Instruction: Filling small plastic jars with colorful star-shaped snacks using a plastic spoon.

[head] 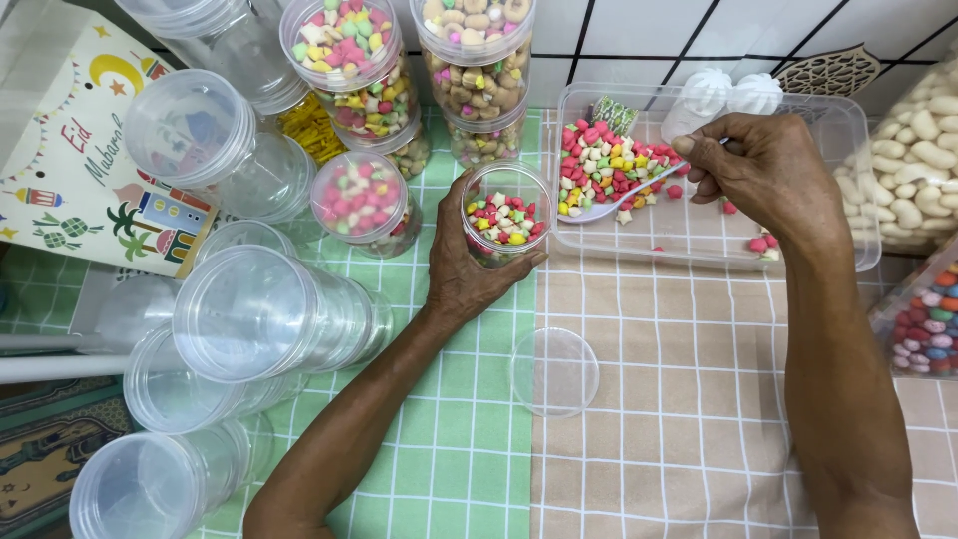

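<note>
My left hand (469, 269) grips a small clear jar (506, 212) partly filled with tiny red, green, yellow and white candies, held just left of a clear plastic tray (848, 140). My right hand (763, 170) holds a pale spoon (611, 207) that lies in the heap of coloured candies (604, 165) inside the tray. A loose clear lid (555, 370) lies flat on the beige cloth in front of the jar.
Filled, lidded jars (349, 55) of candies and biscuits stand stacked at the back. Several empty clear jars (254, 314) lie on their sides at the left. A decorated paper bag (80, 150) is far left. Containers of pale biscuits (923, 150) and coloured sweets (928, 324) sit at the right edge.
</note>
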